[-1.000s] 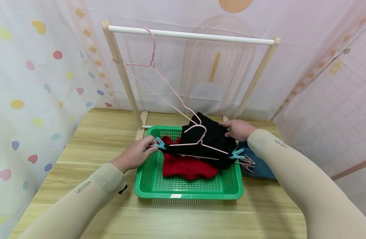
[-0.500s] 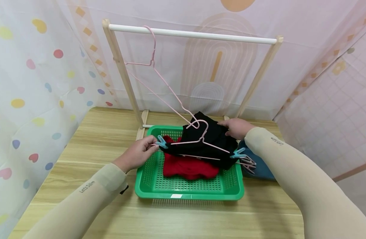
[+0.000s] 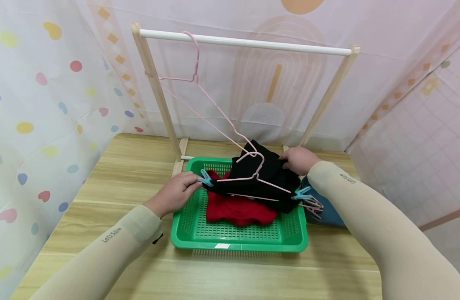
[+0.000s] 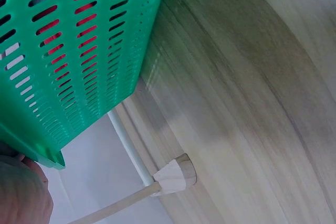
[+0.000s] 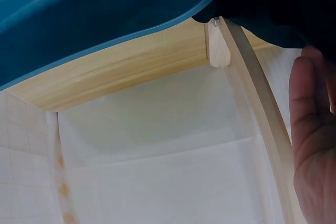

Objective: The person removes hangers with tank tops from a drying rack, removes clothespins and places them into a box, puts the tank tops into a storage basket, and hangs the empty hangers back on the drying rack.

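Observation:
A pink wire hanger (image 3: 235, 179) with two light-blue clips lies over a black garment (image 3: 261, 166) in the head view. My left hand (image 3: 175, 193) pinches the hanger's left end beside the left blue clip (image 3: 205, 178). The right blue clip (image 3: 302, 193) sits at the other end, by the cloth's edge. At the upper right, my right hand (image 3: 300, 160) pinches the black garment's edge; in the right wrist view its fingers (image 5: 303, 85) meet the dark cloth. Beneath the black garment, red cloth (image 3: 239, 212) lies in a green basket (image 3: 239, 246).
Behind the basket stands a wooden rack with a white rail (image 3: 248, 41). Another pink hanger (image 3: 216, 104) hangs from it, its lower corner near the black garment. Right of the basket are a blue bin (image 3: 329, 210) and several pink hangers (image 3: 313, 207).
My left fingers have shifted slightly toward the left clip, covering the hanger's end. The right hand still holds the black garment, and the view has turned a little.

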Available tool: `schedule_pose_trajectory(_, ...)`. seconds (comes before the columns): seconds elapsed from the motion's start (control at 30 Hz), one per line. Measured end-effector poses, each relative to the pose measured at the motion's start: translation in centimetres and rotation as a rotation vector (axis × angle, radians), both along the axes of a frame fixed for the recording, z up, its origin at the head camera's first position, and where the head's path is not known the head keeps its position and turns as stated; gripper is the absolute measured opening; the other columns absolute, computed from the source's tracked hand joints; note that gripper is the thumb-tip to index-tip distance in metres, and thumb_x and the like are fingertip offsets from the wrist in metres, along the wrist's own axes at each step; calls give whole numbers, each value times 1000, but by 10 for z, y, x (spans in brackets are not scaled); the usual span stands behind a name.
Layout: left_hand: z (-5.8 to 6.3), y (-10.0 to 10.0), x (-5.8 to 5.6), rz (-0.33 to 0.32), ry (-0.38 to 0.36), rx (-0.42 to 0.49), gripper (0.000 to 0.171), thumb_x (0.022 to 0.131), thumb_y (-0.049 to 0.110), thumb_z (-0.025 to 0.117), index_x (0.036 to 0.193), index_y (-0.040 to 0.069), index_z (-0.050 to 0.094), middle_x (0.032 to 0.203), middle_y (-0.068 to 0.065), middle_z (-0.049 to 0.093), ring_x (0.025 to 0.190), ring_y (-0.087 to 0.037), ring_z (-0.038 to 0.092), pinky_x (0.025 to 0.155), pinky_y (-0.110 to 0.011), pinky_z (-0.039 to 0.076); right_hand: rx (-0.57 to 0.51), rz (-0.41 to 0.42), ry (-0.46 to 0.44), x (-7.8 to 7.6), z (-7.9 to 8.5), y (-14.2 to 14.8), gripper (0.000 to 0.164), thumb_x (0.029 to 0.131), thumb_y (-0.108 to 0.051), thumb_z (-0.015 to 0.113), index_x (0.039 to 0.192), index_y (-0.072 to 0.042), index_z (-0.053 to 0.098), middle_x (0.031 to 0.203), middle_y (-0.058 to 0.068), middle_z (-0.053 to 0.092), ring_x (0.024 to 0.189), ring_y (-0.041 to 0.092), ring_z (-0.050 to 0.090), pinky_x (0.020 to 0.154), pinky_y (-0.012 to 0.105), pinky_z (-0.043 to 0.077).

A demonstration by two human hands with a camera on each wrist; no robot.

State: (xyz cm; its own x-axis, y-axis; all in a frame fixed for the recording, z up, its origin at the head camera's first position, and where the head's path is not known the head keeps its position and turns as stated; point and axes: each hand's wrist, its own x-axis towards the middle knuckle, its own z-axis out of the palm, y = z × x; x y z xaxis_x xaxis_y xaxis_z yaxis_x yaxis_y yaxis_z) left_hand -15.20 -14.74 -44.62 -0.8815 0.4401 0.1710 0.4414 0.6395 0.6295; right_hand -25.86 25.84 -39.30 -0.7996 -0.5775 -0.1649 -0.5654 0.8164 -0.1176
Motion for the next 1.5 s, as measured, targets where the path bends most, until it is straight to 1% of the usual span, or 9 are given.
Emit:
schedule_pose_trajectory(0.13,0,0,-1,-11,14,-12,21,110,16,56,93,19,69,94,2,67,92,-17,55,84,-40,45,-29,13,38,1,0,0,21,97,-11,73,116,-5,79,116,15,78,105,35,74,97,50,57)
schedule_pose_trajectory(0.27,1,-1,0,-19,-11,-10,21,110,16,55,98,16,72,108,-1,73,107,-22,61,95,-47,51,-37,14,67,0,-2,0,15,96,-11,74,109,-7,81,111,13,80,99,32,75,94,48,58)
schedule_pose_trajectory(0.37,1,-1,0,-21,-24,-7,21,110,16,54,103,16,74,114,-2,74,111,-24,62,98,-50,52,-33,5,79,0,-3,1,13,96,-11,74,107,-9,81,109,11,80,95,31,75,92,48,59)
schedule_pose_trajectory(0.53,-1,-1,-1,-26,-10,-1,21,110,15,55,103,14,75,112,-2,75,108,-23,63,97,-50,53,-48,-3,89,-1,-3,2,13,98,-9,71,107,-9,80,106,11,79,92,31,74,89,48,59)
schedule_pose_trajectory(0.8,-2,0,0,-23,-23,10,19,109,15,56,103,16,74,109,-1,74,105,-21,62,94,-47,53,-100,-30,95,2,2,1,15,100,-6,66,112,-6,77,105,14,78,97,34,74,91,50,58)
schedule_pose_trajectory(1.03,-3,1,0,-15,-49,44,20,110,15,54,103,14,72,106,0,72,101,-19,59,91,-44,51,-164,-110,69,9,17,-1,17,103,-8,63,115,-3,74,112,18,77,101,36,73,93,50,56)
schedule_pose_trajectory(1.27,-4,1,1,-11,-36,67,19,110,15,55,101,12,71,105,-2,71,100,-19,59,90,-42,51,-240,-138,39,21,32,0,19,103,-7,64,119,-1,72,117,21,75,107,38,73,95,53,57)
schedule_pose_trajectory(1.37,-4,1,2,-8,-34,73,19,110,16,55,98,15,69,102,-5,70,96,-18,57,87,-40,50,-267,-149,27,25,37,0,20,102,-7,65,120,-1,72,117,20,76,107,37,74,95,52,57)
schedule_pose_trajectory(1.5,-5,1,3,-7,-28,84,20,110,17,55,94,19,66,100,-9,69,93,-18,55,84,-37,49,-294,-141,16,31,42,-2,16,102,-6,66,116,-3,73,113,17,77,103,34,74,93,52,57)
